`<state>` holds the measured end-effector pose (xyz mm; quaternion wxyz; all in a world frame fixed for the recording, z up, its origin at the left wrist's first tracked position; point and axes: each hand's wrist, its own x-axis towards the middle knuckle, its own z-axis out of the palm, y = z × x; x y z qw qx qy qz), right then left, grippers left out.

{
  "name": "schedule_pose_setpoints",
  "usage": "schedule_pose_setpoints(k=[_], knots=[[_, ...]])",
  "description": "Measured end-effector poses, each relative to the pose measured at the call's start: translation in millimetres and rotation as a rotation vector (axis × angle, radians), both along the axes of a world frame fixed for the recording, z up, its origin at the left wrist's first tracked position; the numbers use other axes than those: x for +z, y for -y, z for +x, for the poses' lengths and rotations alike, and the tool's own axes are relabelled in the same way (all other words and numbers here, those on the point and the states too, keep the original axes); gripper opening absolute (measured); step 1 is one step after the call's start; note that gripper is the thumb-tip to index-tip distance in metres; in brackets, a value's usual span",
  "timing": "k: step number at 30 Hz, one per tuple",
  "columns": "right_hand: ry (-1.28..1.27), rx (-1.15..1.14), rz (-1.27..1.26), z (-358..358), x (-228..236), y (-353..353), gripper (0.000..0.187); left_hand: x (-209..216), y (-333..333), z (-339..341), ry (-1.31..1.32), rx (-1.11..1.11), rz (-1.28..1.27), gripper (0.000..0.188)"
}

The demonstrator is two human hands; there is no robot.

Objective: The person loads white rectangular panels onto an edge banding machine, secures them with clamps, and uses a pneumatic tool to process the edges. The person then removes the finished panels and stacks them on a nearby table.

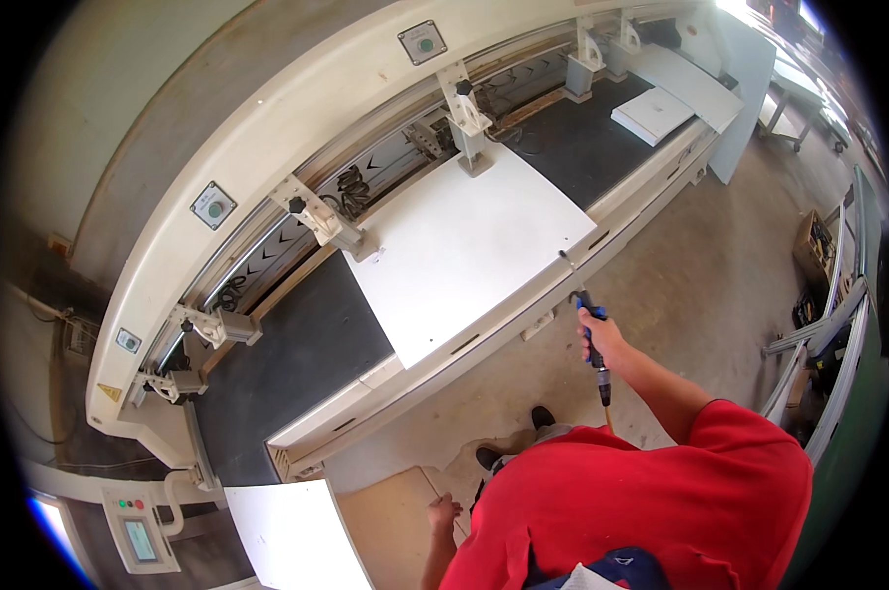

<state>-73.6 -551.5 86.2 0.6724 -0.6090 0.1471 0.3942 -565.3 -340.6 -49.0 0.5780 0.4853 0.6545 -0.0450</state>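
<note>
My right hand (599,336) is wrapped round a blue and black air blow gun (594,354), held out in front of the machine. Its thin nozzle points toward the near right corner of a white panel (474,251), without visibly touching it. From the gun's lower end a yellowish hose runs down toward my body. The panel lies flat on the machine's dark bed, with small holes near its edges. Low at my side hangs my left hand (444,512), its fingers loosely curled, with nothing visible in them. Closest to it is another white panel (297,536) at the lower left.
A long cream machine (297,128) spans the view, with clamp blocks (472,147) above its dark bed (292,354). White boards (653,115) are stacked at its far right end. A control panel (140,531) stands lower left. A metal-framed cart (828,334) is on the right.
</note>
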Motion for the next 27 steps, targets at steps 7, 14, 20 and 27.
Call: schedule_pose_setpoints(k=[7, 14, 20, 27], knots=[[-0.055, 0.006, 0.028, 9, -3, 19, 0.045, -10, -6, 50, 0.113, -0.131, 0.039, 0.034], [-0.084, 0.052, 0.057, -6, 2, 28, 0.042, -6, -12, 67, -0.006, -0.283, 0.085, 0.033], [-0.075, 0.089, 0.061, -8, 0, 38, 0.043, -16, -18, 58, -0.017, -0.245, 0.089, 0.033], [-0.080, 0.226, 0.006, -17, 3, 26, 0.039, -14, -7, 62, 0.049, -0.177, 0.054, 0.030]])
